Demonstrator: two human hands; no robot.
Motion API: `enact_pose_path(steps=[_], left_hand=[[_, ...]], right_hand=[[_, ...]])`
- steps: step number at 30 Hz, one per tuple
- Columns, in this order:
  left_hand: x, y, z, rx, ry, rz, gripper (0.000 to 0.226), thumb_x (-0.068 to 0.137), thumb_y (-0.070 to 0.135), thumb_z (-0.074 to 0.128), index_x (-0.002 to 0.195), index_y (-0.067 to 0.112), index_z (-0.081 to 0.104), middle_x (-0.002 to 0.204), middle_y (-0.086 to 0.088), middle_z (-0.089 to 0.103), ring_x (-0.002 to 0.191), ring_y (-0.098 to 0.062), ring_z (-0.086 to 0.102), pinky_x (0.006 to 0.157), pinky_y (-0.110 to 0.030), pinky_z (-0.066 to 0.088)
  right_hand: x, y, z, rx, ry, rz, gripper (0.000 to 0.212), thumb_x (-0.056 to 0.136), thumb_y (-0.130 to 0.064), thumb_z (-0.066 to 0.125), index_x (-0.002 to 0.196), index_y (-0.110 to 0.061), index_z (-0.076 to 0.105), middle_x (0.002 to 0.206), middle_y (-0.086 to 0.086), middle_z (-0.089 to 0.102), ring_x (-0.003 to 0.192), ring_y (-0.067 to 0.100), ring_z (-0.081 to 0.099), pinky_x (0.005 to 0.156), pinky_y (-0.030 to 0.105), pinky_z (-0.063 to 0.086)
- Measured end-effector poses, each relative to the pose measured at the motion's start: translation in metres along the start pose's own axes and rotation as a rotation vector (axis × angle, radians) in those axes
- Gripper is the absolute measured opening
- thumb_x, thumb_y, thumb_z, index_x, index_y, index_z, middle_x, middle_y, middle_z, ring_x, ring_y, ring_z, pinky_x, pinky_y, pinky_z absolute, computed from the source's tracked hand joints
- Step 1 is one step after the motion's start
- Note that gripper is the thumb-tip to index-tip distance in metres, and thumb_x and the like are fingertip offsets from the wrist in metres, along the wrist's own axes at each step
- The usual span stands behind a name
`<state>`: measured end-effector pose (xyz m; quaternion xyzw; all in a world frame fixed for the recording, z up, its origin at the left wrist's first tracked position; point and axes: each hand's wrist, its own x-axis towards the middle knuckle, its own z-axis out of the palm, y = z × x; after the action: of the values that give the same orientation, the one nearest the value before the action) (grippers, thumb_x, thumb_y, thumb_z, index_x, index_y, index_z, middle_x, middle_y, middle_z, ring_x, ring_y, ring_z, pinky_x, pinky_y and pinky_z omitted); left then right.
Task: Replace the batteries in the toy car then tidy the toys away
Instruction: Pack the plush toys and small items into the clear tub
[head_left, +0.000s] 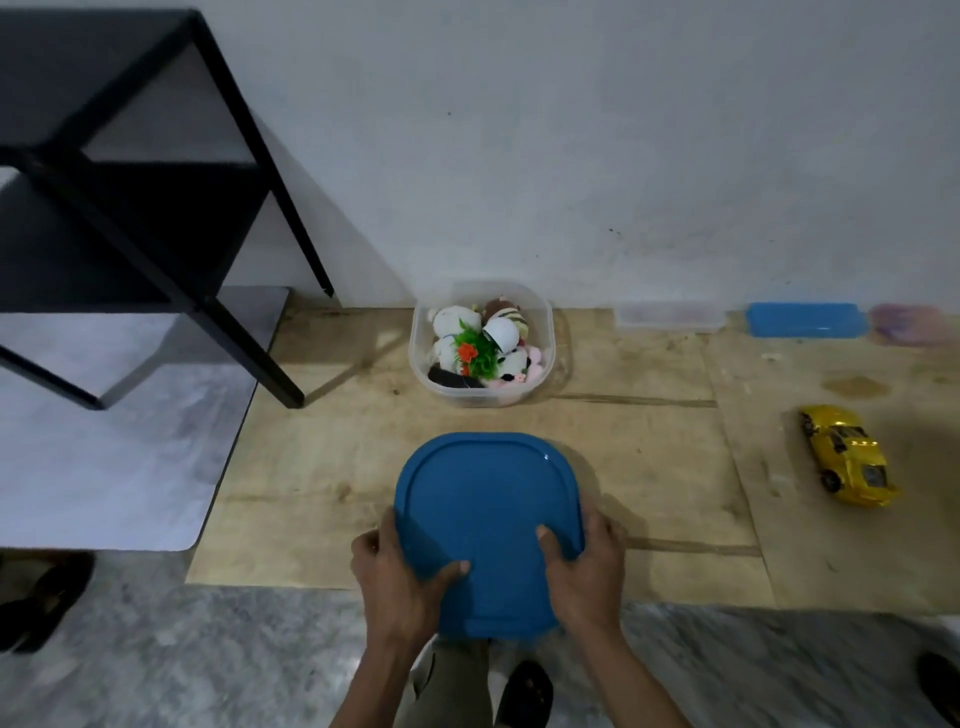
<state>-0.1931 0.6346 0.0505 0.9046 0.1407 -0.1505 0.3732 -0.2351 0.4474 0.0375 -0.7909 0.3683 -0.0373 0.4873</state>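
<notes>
A blue square lid (485, 512) is held flat in front of me above the floor. My left hand (397, 577) grips its near left edge and my right hand (587, 566) grips its near right edge, thumbs on top. Beyond the lid, by the wall, stands a clear plastic container (480, 397) filled with several small plush toys and a green plastic plant. A yellow toy car (849, 454) lies on the floor at the right, apart from both hands.
A black metal shelf frame (156, 218) stands at the left on a grey mat (119, 441). Plywood sheets (322, 467) cover the floor. A clear box (670, 316), a blue box (805, 319) and a pinkish box (906, 323) line the wall at the right. Dark sandals (41, 603) sit at lower left.
</notes>
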Motion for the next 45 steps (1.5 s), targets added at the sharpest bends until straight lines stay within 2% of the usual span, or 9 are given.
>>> enact_pose_path(steps=[6, 11, 16, 21, 30, 33, 36, 41, 45], left_hand=[[0.068, 0.072, -0.016, -0.031, 0.083, 0.147, 0.111, 0.059, 0.049, 0.092, 0.149, 0.016, 0.035, 0.126, -0.013, 0.038, 0.119, -0.031, 0.038, 0.097, -0.043, 0.044], [0.147, 0.127, -0.022, -0.057, 0.064, 0.147, 0.107, 0.061, 0.046, 0.092, 0.148, 0.019, 0.037, 0.131, -0.014, 0.038, 0.125, -0.032, 0.034, 0.1, -0.045, 0.043], [0.21, 0.141, -0.015, -0.039, -0.007, 0.087, 0.105, 0.057, 0.049, 0.091, 0.144, 0.021, 0.039, 0.13, -0.013, 0.04, 0.126, -0.034, 0.035, 0.1, -0.049, 0.046], [0.237, 0.141, -0.005, -0.045, -0.016, 0.065, 0.109, 0.06, 0.044, 0.092, 0.148, 0.021, 0.032, 0.135, -0.013, 0.034, 0.129, -0.034, 0.031, 0.106, -0.054, 0.04], [0.25, 0.139, 0.003, 0.06, -0.057, 0.114, 0.11, 0.065, 0.056, 0.085, 0.151, 0.022, 0.024, 0.132, -0.014, 0.033, 0.122, -0.034, 0.034, 0.099, -0.052, 0.044], [0.259, 0.142, 0.002, 0.181, -0.097, 0.143, 0.124, 0.067, 0.067, 0.078, 0.158, 0.02, 0.008, 0.151, -0.011, 0.023, 0.135, -0.035, 0.026, 0.103, -0.053, 0.041], [0.274, 0.149, -0.002, 0.274, -0.181, 0.191, 0.138, 0.061, 0.079, 0.071, 0.158, 0.023, -0.009, 0.164, 0.0, 0.005, 0.145, -0.036, 0.017, 0.11, -0.059, 0.034], [0.292, 0.157, -0.003, 0.392, -0.259, 0.25, 0.141, 0.059, 0.084, 0.068, 0.157, 0.028, -0.016, 0.166, 0.012, -0.012, 0.151, -0.03, 0.005, 0.111, -0.065, 0.032], [0.294, 0.16, -0.005, 0.456, -0.246, 0.241, 0.141, 0.057, 0.086, 0.066, 0.157, 0.028, -0.014, 0.166, 0.013, -0.011, 0.152, -0.027, 0.003, 0.112, -0.065, 0.029]], right_hand=[[0.075, -0.069, 0.002, 0.072, 0.071, -0.135, 0.064, 0.088, -0.023, 0.073, 0.145, -0.013, 0.046, 0.128, 0.006, 0.042, 0.116, 0.02, 0.049, 0.105, 0.034, 0.044], [0.147, -0.119, 0.022, 0.039, 0.101, -0.164, 0.062, 0.089, -0.024, 0.072, 0.144, -0.011, 0.046, 0.13, 0.008, 0.041, 0.114, 0.018, 0.047, 0.098, 0.026, 0.042], [0.201, -0.13, 0.054, -0.039, 0.092, -0.112, 0.059, 0.09, -0.026, 0.07, 0.143, -0.01, 0.048, 0.129, 0.01, 0.042, 0.121, 0.027, 0.048, 0.104, 0.037, 0.044], [0.224, -0.13, 0.077, -0.135, 0.152, -0.183, 0.058, 0.093, -0.023, 0.067, 0.144, -0.007, 0.046, 0.124, 0.015, 0.044, 0.118, 0.028, 0.043, 0.1, 0.027, 0.036], [0.245, -0.12, 0.087, -0.228, 0.067, -0.177, 0.057, 0.1, -0.034, 0.052, 0.148, -0.006, 0.038, 0.138, 0.017, 0.04, 0.126, 0.032, 0.039, 0.106, 0.051, 0.042], [0.249, -0.122, 0.088, -0.31, 0.009, -0.204, 0.061, 0.104, -0.035, 0.041, 0.157, -0.013, 0.02, 0.158, 0.013, 0.024, 0.141, 0.031, 0.026, 0.12, 0.045, 0.026], [0.254, -0.126, 0.088, -0.424, -0.037, -0.272, 0.061, 0.106, -0.037, 0.031, 0.159, -0.016, 0.008, 0.166, 0.005, 0.011, 0.148, 0.028, 0.017, 0.12, 0.033, 0.012], [0.258, -0.12, 0.09, -0.518, 0.024, -0.313, 0.071, 0.1, -0.056, 0.027, 0.159, -0.02, 0.013, 0.166, 0.0, 0.017, 0.146, 0.031, 0.026, 0.116, 0.046, 0.031], [0.263, -0.122, 0.088, -0.54, 0.05, -0.354, 0.07, 0.098, -0.055, 0.037, 0.157, -0.018, 0.026, 0.162, 0.002, 0.029, 0.145, 0.03, 0.033, 0.107, 0.049, 0.044]])
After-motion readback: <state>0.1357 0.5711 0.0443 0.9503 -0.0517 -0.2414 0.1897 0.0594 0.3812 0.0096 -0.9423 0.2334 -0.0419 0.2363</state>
